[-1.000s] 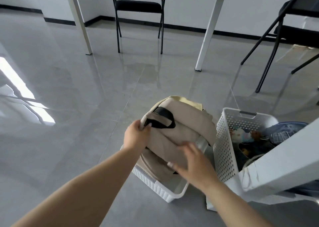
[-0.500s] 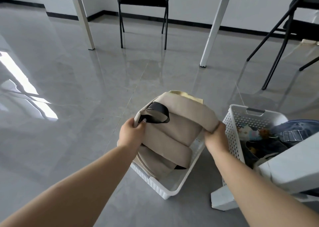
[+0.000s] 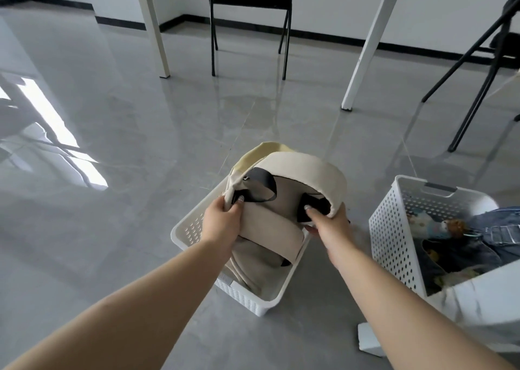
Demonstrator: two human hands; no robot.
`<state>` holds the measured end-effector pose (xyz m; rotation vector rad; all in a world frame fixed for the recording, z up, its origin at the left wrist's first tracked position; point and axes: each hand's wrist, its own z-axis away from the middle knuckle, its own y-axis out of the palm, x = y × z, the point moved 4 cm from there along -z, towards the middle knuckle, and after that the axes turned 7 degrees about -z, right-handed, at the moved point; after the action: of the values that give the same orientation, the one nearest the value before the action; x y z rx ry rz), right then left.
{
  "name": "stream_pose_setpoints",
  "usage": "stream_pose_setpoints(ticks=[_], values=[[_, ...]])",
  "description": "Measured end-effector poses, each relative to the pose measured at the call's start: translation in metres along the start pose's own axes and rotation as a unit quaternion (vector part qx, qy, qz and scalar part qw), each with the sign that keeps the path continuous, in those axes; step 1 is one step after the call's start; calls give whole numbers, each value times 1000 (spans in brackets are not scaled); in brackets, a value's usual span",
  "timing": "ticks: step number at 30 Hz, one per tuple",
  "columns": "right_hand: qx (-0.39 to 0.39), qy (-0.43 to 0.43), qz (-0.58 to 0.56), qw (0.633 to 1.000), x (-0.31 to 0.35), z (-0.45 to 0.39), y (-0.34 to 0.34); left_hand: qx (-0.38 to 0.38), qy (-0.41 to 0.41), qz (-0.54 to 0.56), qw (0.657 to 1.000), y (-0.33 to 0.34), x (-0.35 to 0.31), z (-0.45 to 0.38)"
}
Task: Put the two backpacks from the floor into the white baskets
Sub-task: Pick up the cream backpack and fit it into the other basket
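A beige backpack point(image 3: 284, 215) with dark straps stands partly inside a white perforated basket point(image 3: 191, 229) on the floor, its top sticking out above the rim. My left hand point(image 3: 222, 223) grips the backpack's upper left edge by the dark handle loop. My right hand point(image 3: 326, 223) holds the curved beige shoulder strap and a dark strap end on the right side. A second white basket point(image 3: 394, 229) stands to the right and holds a blue denim backpack point(image 3: 489, 237) with small charms on it.
White table legs point(image 3: 365, 46) rise behind the baskets, and one point(image 3: 478, 293) crosses the right basket's near corner. A black folding chair point(image 3: 250, 17) stands at the back and another point(image 3: 478, 54) at the right. Glossy grey floor lies open to the left.
My right hand moved from the backpack's front to its right side and now holds the shoulder strap. The backpack has sunk lower into the basket; my left hand kept its grip.
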<state>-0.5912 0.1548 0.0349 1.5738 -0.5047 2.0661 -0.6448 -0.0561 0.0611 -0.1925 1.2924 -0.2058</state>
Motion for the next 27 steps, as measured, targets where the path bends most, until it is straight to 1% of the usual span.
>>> stream_pose_setpoints(ticks=[1,3,6,8,12,13,14,16,17,19,21,23,25,27], values=[[28,-25,69,997,-1,-1,6,0,0,7,1000,-3,1,-2],[68,-69,192,977,-4,-4,13,-1,-4,14,1000,-7,3,-4],[47,-98,333,937,-10,-20,5,-8,-19,16,1000,-12,9,-7],[37,-79,421,903,-10,-29,-2,-11,-21,18,1000,-14,12,-7],[44,10,499,866,-9,-43,-10,-3,-28,35,999,-15,12,-5],[43,24,494,868,-9,-46,-12,-2,-26,34,999,-15,11,-4],[32,37,462,886,-8,-46,-11,-2,-24,34,999,-17,11,-4],[-33,28,328,944,-5,-47,-11,0,-20,33,999,-18,11,-5],[-74,10,259,963,-2,-45,-9,-2,-17,32,999,-20,11,-5],[-144,-39,149,977,10,-40,-7,2,-18,31,999,-20,12,-5],[-143,-108,89,980,29,-37,6,5,-19,34,999,-22,12,-6],[-97,-143,119,978,41,-36,22,2,-19,39,999,-22,13,-6],[-52,-126,208,969,39,-31,33,-2,-20,38,999,-22,14,-5],[-54,-97,252,961,31,-25,35,-8,-24,35,999,-22,13,-4]])
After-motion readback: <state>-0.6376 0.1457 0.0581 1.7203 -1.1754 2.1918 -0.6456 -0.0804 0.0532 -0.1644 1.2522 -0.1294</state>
